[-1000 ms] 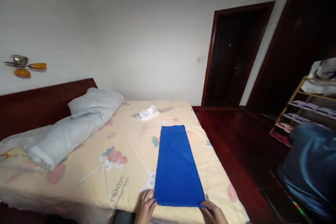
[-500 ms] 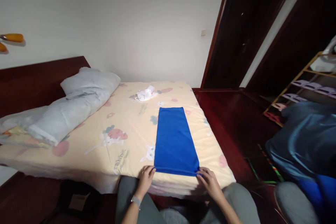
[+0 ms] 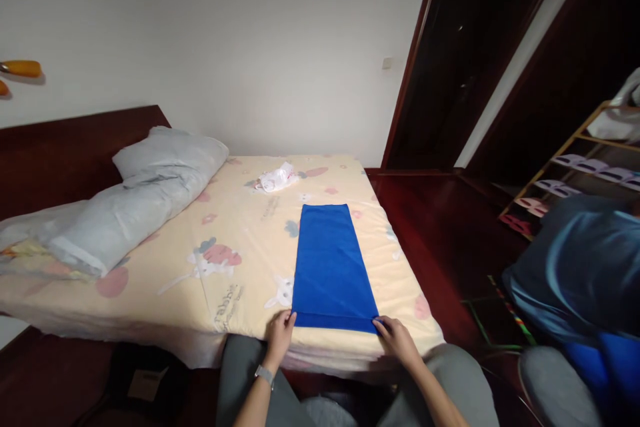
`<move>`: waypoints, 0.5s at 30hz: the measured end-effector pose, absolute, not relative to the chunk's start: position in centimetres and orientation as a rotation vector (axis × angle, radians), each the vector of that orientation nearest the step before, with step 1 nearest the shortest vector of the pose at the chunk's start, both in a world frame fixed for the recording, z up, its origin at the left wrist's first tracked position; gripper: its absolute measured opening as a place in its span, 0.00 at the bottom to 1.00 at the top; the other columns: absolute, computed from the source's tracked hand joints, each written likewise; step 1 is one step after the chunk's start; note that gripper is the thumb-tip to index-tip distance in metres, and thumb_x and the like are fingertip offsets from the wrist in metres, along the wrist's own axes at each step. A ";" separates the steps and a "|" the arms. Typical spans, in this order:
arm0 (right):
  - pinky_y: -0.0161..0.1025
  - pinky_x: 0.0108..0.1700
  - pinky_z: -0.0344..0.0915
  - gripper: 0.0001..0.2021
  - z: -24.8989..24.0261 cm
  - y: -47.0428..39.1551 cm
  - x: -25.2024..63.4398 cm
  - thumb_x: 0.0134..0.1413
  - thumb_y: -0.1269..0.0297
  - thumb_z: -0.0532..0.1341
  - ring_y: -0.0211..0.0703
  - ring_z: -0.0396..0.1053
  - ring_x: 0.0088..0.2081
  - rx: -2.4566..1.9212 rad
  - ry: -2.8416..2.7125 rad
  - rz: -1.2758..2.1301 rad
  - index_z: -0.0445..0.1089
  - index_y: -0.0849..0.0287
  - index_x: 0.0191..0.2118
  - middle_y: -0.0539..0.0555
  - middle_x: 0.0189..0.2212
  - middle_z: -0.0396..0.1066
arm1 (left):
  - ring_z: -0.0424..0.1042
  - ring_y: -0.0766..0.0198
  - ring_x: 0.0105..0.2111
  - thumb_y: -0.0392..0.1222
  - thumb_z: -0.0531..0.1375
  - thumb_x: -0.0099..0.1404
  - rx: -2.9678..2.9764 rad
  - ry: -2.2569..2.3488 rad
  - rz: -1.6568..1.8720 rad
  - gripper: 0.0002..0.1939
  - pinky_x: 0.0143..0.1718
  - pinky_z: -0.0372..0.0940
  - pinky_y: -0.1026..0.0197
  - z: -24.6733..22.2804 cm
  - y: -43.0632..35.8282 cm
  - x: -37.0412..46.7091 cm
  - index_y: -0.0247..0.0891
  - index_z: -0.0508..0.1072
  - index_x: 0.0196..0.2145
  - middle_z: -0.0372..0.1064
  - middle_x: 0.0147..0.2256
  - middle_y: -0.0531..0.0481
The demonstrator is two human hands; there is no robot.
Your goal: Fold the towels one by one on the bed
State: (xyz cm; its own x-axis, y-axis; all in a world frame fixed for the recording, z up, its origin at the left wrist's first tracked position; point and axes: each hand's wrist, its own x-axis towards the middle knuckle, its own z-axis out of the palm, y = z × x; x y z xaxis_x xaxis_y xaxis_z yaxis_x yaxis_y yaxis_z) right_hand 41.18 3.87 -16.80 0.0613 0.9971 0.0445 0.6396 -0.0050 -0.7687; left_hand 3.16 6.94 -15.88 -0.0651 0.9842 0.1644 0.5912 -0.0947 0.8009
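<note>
Since a moment ago the left hand [image 3: 280, 333] and right hand [image 3: 396, 335] have stayed pinching the blue towel [image 3: 331, 268]'s near corners, flat on the bed [image 3: 240, 247].

I can't see the fingertips of my hands where they tuck under the blue cloth [image 3: 331, 267]; the shoe rack [image 3: 580, 167] runs off the right edge

A grey pillow [image 3: 170, 159] and a crumpled white plastic bag [image 3: 275, 178] lie on the cartoon-printed bed [image 3: 240, 240], with a wooden shoe rack [image 3: 580, 167] standing near the dark doorway [image 3: 450, 67].
</note>
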 end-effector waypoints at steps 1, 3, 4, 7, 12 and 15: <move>0.52 0.53 0.70 0.27 -16.8 4.0 41.2 0.60 0.38 0.53 0.59 0.76 0.46 -1.729 -1.647 0.706 0.80 0.55 0.40 0.60 0.42 0.82 | 0.80 0.52 0.37 0.64 0.51 0.70 1.724 1.702 1.039 0.27 0.42 0.72 0.54 -16.2 7.0 3.2 0.41 0.79 0.36 0.82 0.36 0.42; 0.54 0.53 0.68 0.28 -16.9 4.1 41.1 0.60 0.37 0.52 0.61 0.75 0.45 -1.757 -1.653 0.665 0.80 0.54 0.40 0.60 0.41 0.82 | 0.80 0.53 0.37 0.62 0.51 0.71 1.747 1.733 1.046 0.25 0.41 0.72 0.55 -16.7 7.1 3.2 0.41 0.78 0.35 0.81 0.35 0.43; 0.54 0.53 0.68 0.29 -16.8 4.0 41.0 0.59 0.36 0.52 0.61 0.74 0.45 -1.766 -1.657 0.648 0.80 0.54 0.40 0.60 0.41 0.82 | 0.79 0.53 0.37 0.61 0.51 0.71 1.765 1.749 1.055 0.25 0.41 0.72 0.55 -16.9 7.1 3.3 0.41 0.78 0.35 0.81 0.35 0.43; 0.52 0.54 0.67 0.30 -16.7 3.6 41.0 0.59 0.34 0.51 0.60 0.74 0.47 -1.778 -1.665 0.618 0.80 0.52 0.40 0.58 0.42 0.82 | 0.79 0.53 0.37 0.60 0.52 0.72 1.847 1.784 1.083 0.22 0.41 0.71 0.56 -17.3 6.9 3.4 0.42 0.78 0.36 0.81 0.36 0.43; 0.50 0.51 0.69 0.33 -16.7 3.9 41.2 0.59 0.31 0.49 0.59 0.75 0.45 -1.827 -1.644 0.604 0.80 0.54 0.39 0.60 0.41 0.82 | 0.77 0.55 0.35 0.55 0.53 0.73 1.959 1.868 1.051 0.21 0.39 0.68 0.58 -16.6 7.0 3.8 0.43 0.77 0.32 0.80 0.32 0.45; 0.51 0.50 0.68 0.36 -16.7 4.4 41.0 0.57 0.29 0.48 0.61 0.75 0.44 -1.858 -1.622 0.583 0.80 0.56 0.38 0.62 0.40 0.81 | 0.76 0.58 0.30 0.52 0.52 0.74 1.964 1.939 1.000 0.22 0.34 0.66 0.60 -16.2 7.3 4.2 0.42 0.75 0.27 0.77 0.28 0.47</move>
State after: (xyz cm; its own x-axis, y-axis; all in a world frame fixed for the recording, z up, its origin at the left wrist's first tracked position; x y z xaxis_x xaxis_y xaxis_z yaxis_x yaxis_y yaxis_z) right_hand 40.95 4.37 -16.73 0.1578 0.9858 0.0580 0.7232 -0.0754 -0.6865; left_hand 4.17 7.32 -16.16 -0.0929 0.9441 0.3163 0.8048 -0.1158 0.5821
